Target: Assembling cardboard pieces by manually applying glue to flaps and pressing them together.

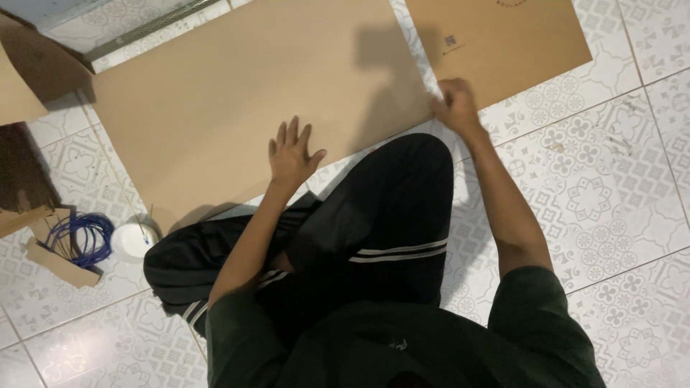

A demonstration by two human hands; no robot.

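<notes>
head view: person sitting cross-legged on the tiled floor (611, 179)
left hand (291, 152): fingers spread, pressed flat on the big cardboard sheet (237, 93)
right hand (454, 103): curled shut, pinching that sheet's right edge beside a second cardboard sheet (503, 43)
nearby: blue wire coil (83, 237), white cup (133, 242)

Place: I'm down on the floor of what looks like a home, used as a makeshift craft spot.
Floor: white patterned tiles (604, 194) with ornate grey motifs, a household sort of tiling, right under my crossed legs.
Landmark: a big brown cardboard sheet (230, 100) lies flat on the tiles in front of me.
Right of the sheet: a second cardboard sheet (503, 43), just beside it.
Left of the sheet: cardboard offcuts (50, 262), a coil of blue wire (83, 237), a small white round tub (133, 241), all loose on the floor.
Far left of the sheet: more stacked cardboard (21, 86).
Furniture: no workbench here; I'm sitting cross-legged.
</notes>
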